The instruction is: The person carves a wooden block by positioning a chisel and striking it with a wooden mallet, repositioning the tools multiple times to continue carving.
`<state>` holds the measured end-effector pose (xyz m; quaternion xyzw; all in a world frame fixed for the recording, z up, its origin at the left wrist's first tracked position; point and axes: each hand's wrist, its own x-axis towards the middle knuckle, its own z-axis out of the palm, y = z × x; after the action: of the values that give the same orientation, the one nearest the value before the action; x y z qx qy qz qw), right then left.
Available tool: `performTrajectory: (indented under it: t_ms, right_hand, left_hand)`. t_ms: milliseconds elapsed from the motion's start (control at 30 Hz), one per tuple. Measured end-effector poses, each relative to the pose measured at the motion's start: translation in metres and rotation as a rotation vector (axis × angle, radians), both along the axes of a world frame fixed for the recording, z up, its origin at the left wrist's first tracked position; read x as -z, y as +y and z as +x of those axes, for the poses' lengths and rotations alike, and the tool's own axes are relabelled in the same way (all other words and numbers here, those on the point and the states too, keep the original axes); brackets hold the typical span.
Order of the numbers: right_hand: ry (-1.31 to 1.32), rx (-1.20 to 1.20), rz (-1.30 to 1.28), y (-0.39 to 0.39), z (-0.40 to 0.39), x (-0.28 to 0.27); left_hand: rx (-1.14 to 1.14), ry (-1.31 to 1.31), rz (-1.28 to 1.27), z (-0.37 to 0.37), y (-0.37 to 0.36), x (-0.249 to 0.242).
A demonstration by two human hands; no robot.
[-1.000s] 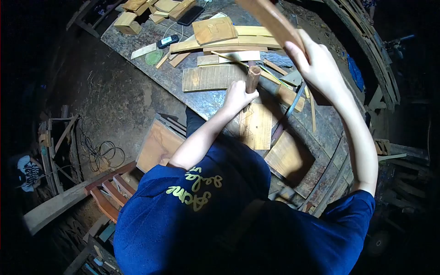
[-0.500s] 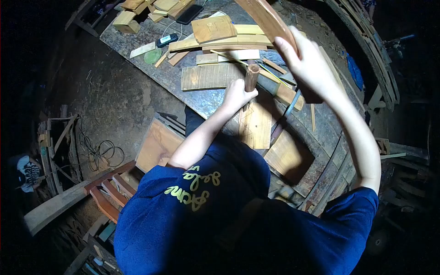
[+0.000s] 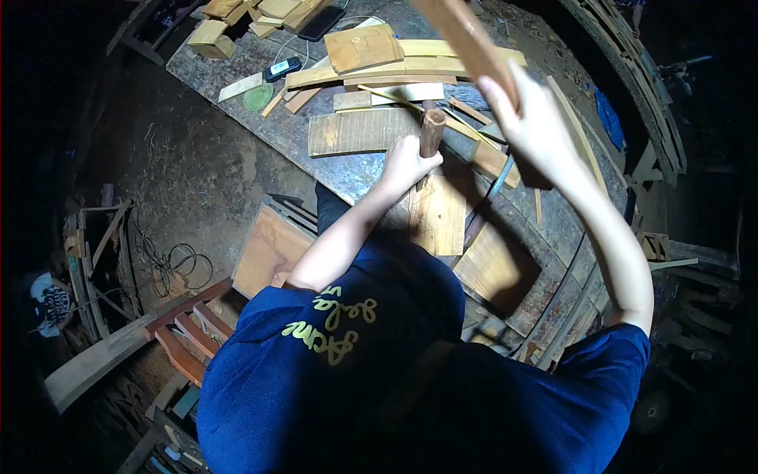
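Note:
My left hand (image 3: 405, 168) is wrapped around the upright wooden handle of a chisel (image 3: 433, 130). The chisel stands over a pale wood block (image 3: 437, 217) with pencil lines on its face, near the bench's front edge; its blade is mostly hidden. Raised above the bench, my right hand (image 3: 537, 126) grips a long brown wooden bar (image 3: 466, 39), whose far end runs out of the top of the view. Below that hand, a thin bluish metal rod (image 3: 500, 182) lies slantwise, close to a second wooden board (image 3: 499, 272) partly in shadow.
The worn bench (image 3: 347, 178) carries a wide plank (image 3: 359, 133), stacked offcuts (image 3: 363, 49), a black phone (image 3: 322, 24), a small dark device (image 3: 282, 69) and a green disc (image 3: 258, 97). A cable coil (image 3: 181, 265) lies on the floor. Long timbers (image 3: 632, 87) stand at right.
My right hand and the wooden bar have come down slightly. My left hand keeps the chisel in place on the block. The whole view has shifted a little.

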<state>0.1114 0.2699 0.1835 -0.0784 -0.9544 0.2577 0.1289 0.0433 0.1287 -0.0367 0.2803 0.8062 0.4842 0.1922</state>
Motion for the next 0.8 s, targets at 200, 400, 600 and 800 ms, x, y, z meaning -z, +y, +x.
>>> performTrajectory:
  t_ms: [200,400,600,800]
  right_hand:
    - [-0.492,-0.185,0.254,0.001,0.010,0.014]
    - [-0.055,-0.002,0.008,-0.002,0.005,-0.024]
    - [-0.420,-0.135,-0.036,-0.004,0.013,0.020]
    - [-0.459,0.000,0.006,0.004,0.026,0.021]
  left_hand:
    - [0.009,0.017,0.007,0.001,0.001,-0.009]
    - [-0.030,-0.008,-0.003,0.001,-0.001,-0.001]
    - [-0.020,0.063,0.040,0.002,0.000,0.006]
    - [-0.075,0.010,0.022,0.001,-0.004,0.004]
